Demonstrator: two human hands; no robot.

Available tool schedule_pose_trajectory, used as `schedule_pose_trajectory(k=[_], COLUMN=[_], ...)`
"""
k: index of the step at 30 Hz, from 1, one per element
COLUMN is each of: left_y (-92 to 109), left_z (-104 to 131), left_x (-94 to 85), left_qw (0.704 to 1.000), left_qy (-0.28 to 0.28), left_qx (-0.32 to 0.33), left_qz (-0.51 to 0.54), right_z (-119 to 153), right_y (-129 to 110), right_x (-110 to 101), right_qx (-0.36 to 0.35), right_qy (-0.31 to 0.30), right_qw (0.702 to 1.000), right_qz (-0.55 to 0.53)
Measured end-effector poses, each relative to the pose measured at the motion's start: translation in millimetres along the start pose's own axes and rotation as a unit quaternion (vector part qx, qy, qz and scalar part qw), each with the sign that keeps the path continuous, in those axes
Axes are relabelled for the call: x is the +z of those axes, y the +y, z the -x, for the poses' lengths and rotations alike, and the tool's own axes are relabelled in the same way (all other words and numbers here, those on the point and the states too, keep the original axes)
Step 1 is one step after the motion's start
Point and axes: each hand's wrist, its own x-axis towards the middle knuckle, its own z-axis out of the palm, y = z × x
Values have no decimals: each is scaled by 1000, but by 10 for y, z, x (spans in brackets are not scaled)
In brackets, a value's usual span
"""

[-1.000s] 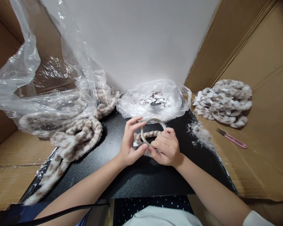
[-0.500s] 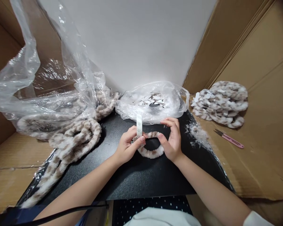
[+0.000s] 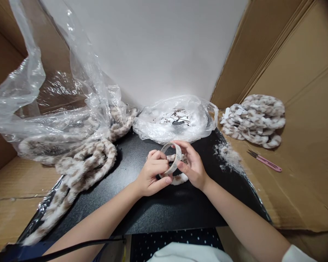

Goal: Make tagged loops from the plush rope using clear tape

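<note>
A white band with faint printing point(image 3: 177, 160) is curved into a ring between my hands; whether it is a tape roll or a loose strip I cannot tell. My left hand point(image 3: 154, 174) has its fingers curled at the band's left side. On the other side, my right hand point(image 3: 192, 165) presses its thumb to the band, fingers bent over the top. Just beneath is a fluffy white-and-brown ring point(image 3: 179, 179) on the black tabletop point(image 3: 180, 211), partly hidden by the fingers and band.
A long fluffy cord point(image 3: 84, 167) spills from a clear plastic bag point(image 3: 68, 105) at left. Behind my hands sits another clear bag point(image 3: 150, 127) with small white tags. At right are stacked fluffy rings point(image 3: 262, 120), pink-handled snips point(image 3: 268, 163), fluff scraps point(image 3: 229, 156) and cardboard walls point(image 3: 297, 94).
The band has turned from upright and edge-on to show its ring shape. My right hand has moved left from the fluffy ring onto the band, and my left fingers have curled more.
</note>
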Motion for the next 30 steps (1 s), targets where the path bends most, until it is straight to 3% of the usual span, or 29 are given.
schedule_pose_trajectory(k=[6, 10, 16, 22, 25, 30], left_y=[11, 49, 34, 38, 25, 13], left_z=[16, 11, 20, 9, 12, 35], left_x=[36, 47, 48, 50, 43, 63], left_qw=[999, 999, 999, 999, 1000, 992], left_qy=[23, 30, 39, 44, 24, 17], left_qx=[-24, -34, -35, -13, -12, -49], left_qz=[33, 15, -6, 1, 13, 118], right_z=[-5, 14, 16, 27, 37, 21], right_y=[-57, -57, 6, 96, 98, 52], right_x=[30, 29, 6, 38, 60, 76], right_qx=[-68, -86, -22, 35, 3, -85], right_qy=[-10, 12, 60, 13, 19, 39], right_qw=[994, 993, 997, 999, 1000, 990], right_qz=[79, 74, 43, -5, 12, 106])
